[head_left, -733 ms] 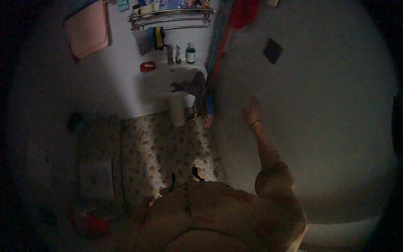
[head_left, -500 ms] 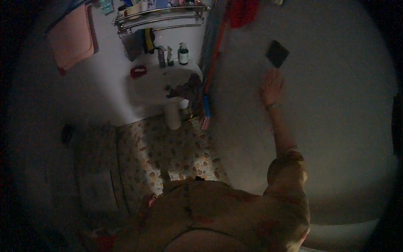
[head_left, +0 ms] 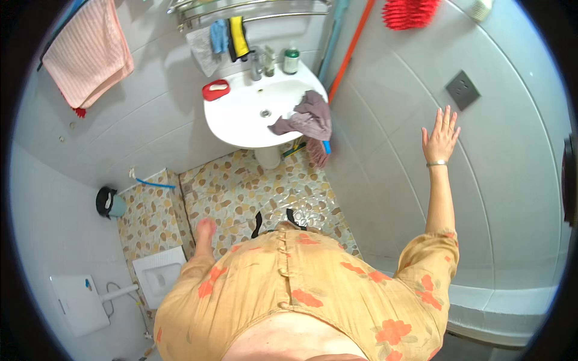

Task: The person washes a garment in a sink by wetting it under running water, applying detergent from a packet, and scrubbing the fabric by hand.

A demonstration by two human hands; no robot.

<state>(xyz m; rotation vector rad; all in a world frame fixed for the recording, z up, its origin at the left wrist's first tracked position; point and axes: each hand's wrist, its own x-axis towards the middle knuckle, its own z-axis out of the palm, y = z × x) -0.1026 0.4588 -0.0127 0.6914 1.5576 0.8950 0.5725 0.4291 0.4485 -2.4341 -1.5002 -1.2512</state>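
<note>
Yellow-orange floral garment [head_left: 313,283], button row, short sleeves; bangle [head_left: 436,163] on right wrist.

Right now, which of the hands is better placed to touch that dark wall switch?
The right hand: it is raised, fingers spread, just below the dark wall switch. The left hand hangs low by the patterned floor, far away.

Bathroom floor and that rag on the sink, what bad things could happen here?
The rag hangs over the rim of the sink, so it might slide off onto the pebble floor. If that floor is wet, which cannot be told, feet could slip. The right hand is raised near the wall switch; touching it with a damp hand might be unsafe.
</note>
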